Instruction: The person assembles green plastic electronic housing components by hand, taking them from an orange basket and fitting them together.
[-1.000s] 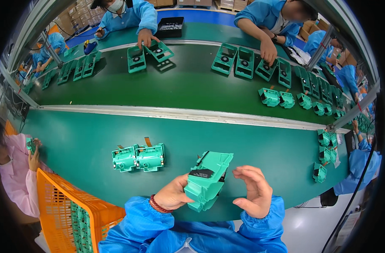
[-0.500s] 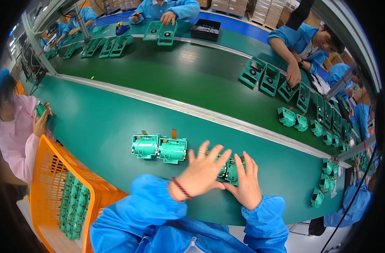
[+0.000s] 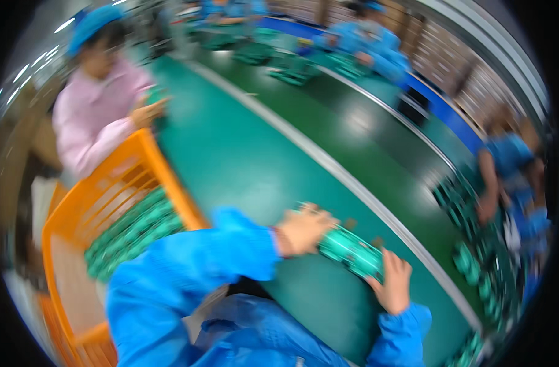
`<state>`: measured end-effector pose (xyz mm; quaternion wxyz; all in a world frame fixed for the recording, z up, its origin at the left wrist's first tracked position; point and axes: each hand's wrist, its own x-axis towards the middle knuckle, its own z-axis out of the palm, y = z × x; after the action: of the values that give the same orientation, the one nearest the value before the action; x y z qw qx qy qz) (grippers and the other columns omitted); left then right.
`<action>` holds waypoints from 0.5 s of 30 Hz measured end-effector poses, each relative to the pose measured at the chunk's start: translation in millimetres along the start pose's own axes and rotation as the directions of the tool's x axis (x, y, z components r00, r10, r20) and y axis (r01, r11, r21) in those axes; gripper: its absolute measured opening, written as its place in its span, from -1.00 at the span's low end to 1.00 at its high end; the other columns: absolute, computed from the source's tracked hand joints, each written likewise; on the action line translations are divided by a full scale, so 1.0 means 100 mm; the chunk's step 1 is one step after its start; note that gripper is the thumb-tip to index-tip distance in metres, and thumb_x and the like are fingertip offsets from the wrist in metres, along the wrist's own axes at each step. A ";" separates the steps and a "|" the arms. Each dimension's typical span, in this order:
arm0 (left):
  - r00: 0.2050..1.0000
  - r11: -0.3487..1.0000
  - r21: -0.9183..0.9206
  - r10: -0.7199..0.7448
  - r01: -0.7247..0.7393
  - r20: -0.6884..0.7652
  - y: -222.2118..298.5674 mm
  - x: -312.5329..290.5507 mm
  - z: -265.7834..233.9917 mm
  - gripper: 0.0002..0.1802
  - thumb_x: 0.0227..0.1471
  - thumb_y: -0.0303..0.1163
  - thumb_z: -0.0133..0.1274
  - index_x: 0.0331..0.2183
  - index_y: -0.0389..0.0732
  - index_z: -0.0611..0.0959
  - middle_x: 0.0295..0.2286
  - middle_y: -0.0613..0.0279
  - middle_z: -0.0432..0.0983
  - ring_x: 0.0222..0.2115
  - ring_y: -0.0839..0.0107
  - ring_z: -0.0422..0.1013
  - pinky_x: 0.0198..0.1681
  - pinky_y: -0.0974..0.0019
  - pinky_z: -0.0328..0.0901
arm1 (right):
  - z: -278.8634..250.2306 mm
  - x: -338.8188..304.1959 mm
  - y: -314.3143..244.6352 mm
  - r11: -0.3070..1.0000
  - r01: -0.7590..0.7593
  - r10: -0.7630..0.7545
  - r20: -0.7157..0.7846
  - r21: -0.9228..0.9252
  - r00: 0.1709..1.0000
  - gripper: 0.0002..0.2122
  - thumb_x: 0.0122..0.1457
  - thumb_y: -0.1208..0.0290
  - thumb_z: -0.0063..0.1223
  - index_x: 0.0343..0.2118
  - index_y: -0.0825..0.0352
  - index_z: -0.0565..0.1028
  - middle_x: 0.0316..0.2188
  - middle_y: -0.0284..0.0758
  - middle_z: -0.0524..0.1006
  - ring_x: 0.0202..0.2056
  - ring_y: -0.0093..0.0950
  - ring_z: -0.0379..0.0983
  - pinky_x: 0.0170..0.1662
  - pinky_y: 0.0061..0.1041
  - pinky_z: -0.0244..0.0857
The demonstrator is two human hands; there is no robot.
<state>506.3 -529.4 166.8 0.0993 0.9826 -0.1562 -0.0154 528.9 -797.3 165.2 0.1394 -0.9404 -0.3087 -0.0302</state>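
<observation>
A short row of green plastic housings (image 3: 351,252) lies on the green tabletop in front of me, with small brownish tabs along its far side. My left hand (image 3: 305,231) curls over the row's left end, hiding part of it. At the other end my right hand (image 3: 394,284) grips the last housing, thumb on the near side and fingers on the far side. Motion blur hides fine detail, and how many housings lie under my left hand cannot be made out.
An orange crate (image 3: 180,183) at my left holds many green housings (image 3: 133,235). Beyond it, a person in pink (image 3: 102,116) handles a small green part. A pale metal rail (image 3: 328,165) separates my table from a green belt. Across it, people in blue work beside rows of green parts.
My view has swung left, bringing the crate and the person in pink further in. My hands have moved apart, from over the right-hand housings to opposite ends of a row.
</observation>
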 end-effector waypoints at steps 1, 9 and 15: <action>0.996 0.998 -0.054 0.008 -0.012 -0.090 -0.03 0.04 0.09 -0.21 -0.42 -0.29 0.25 -0.04 -0.02 0.33 -0.15 0.21 0.30 -0.08 0.05 0.19 -0.21 0.00 0.30 | -0.05 0.00 0.00 0.998 0.067 -0.067 -0.008 0.014 0.998 -0.33 -0.28 0.45 0.22 0.00 0.41 0.20 -0.10 -0.10 0.29 -0.14 -0.08 0.17 -0.04 -0.25 0.04; 0.724 0.809 -0.282 -0.587 0.516 -0.361 -0.39 0.70 0.16 -0.80 -0.23 -0.33 0.02 -0.43 -0.03 0.65 -0.39 0.31 0.40 -0.25 0.25 0.27 -0.32 -0.19 0.17 | -0.19 0.63 -0.32 0.973 0.230 -0.230 0.043 0.002 0.972 -0.37 -0.18 0.31 0.20 0.01 0.38 0.24 -0.13 0.05 0.33 -0.13 -0.02 0.24 -0.06 -0.22 0.11; 0.698 0.831 0.023 -0.451 0.555 -0.556 -1.13 -1.62 -1.82 -0.76 -0.30 -0.44 0.02 -0.40 -0.13 0.55 -0.38 0.30 0.40 -0.26 0.26 0.31 -0.43 0.04 0.30 | -0.72 1.66 -2.14 0.806 0.589 -0.590 -0.179 -0.067 0.787 -0.38 -0.24 0.47 0.07 0.00 0.45 0.19 -0.10 -0.07 0.30 -0.10 -0.11 0.17 0.01 -0.29 -0.01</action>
<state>397.9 -339.4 322.8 0.0364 0.9571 0.1522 0.2438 538.5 -557.5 310.4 0.1483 -0.7904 -0.5714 -0.1635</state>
